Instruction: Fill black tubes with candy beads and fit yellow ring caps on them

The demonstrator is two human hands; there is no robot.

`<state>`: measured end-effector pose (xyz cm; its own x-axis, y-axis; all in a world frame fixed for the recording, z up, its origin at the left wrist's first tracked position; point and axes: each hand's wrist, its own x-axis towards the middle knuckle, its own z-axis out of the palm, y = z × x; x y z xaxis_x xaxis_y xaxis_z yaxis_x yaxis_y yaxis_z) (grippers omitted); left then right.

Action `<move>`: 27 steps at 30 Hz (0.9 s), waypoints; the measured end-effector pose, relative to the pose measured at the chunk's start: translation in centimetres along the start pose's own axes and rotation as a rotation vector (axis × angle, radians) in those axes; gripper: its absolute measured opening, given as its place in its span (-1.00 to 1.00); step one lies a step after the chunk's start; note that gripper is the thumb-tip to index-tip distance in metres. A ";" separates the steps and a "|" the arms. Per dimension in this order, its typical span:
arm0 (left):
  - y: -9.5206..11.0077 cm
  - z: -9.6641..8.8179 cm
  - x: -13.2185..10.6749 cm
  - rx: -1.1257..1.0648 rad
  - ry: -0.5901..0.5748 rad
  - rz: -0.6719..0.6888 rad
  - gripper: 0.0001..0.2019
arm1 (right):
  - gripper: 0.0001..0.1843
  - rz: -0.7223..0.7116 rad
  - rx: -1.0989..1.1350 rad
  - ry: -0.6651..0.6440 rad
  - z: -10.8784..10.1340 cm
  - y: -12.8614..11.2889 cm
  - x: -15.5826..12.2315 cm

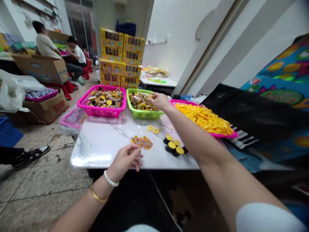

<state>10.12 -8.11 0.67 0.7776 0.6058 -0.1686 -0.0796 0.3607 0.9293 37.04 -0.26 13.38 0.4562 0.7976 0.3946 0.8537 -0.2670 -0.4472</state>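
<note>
My right hand [159,100] reaches far forward over the green basket [142,113] of small wrapped black-and-yellow pieces; its fingers curl down among them and what they hold is hidden. My left hand [125,160] hovers at the near edge of the white marble table [101,145], fingers loosely curled with fingertips together, nothing visible in them. Just beyond it lie small printed stickers [142,142]. Several black caps with yellow tops [173,146] stand to the right, with two loose yellow rings [153,129] further back.
A pink basket [101,111] of the same wrapped pieces sits left of the green one. A pink tray of yellow rings [205,119] is on the right. Stacked yellow boxes [122,58] stand behind. People sit at back left among cardboard boxes [43,67].
</note>
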 end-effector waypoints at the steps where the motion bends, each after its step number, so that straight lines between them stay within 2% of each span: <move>1: 0.0 -0.1 -0.2 0.081 0.038 0.046 -0.49 | -0.54 0.004 -0.020 -0.004 0.2 0.1 0.0; 2: 0.0 -0.3 -0.3 0.197 0.086 0.115 -0.57 | -0.52 -0.016 -0.039 0.005 0.2 0.3 -0.5; 4: 0.4 -0.8 -0.2 0.496 0.203 0.299 -0.74 | -0.58 -0.135 -0.056 0.047 0.1 0.3 -3.6; 6: 1.1 -1.3 0.6 0.804 0.281 0.456 -0.85 | -0.70 -0.327 -0.011 0.061 -0.1 0.1 -8.7; 7: 1.6 -1.5 1.3 0.939 0.294 0.492 -0.87 | -0.75 -0.398 0.021 0.036 -0.2 -0.1 -11.7; 9: 2.4 -1.7 3.1 1.170 0.280 0.472 -0.86 | -0.84 -0.492 0.100 -0.033 -0.2 -0.4 -18.0; 11: 3.0 -1.6 4.9 1.345 0.257 0.383 -0.86 | -0.87 -0.488 0.186 -0.093 -0.2 -0.6 -23.3; 14: 3.0 -1.2 6.4 1.507 0.224 0.288 -0.86 | -0.88 -0.389 0.287 -0.138 0.0 -0.1 -28.2; 16: 2.8 -1.0 6.7 1.565 0.230 0.284 -0.85 | -0.89 -0.304 0.332 -0.102 -0.1 0.6 -29.5; 20: 2.4 -1.2 6.5 1.614 0.250 0.279 -0.80 | -0.88 -0.196 0.413 0.000 -0.4 1.6 -30.1; 27: 2.6 -2.2 6.2 1.552 0.326 0.324 -0.89 | -0.85 -0.222 0.455 0.055 -0.3 1.2 -30.4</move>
<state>13.42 -1.86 1.34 0.6799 0.6995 0.2199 0.6259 -0.7099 0.3230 24.27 -24.93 1.08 0.2991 0.7755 0.5560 0.7409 0.1784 -0.6474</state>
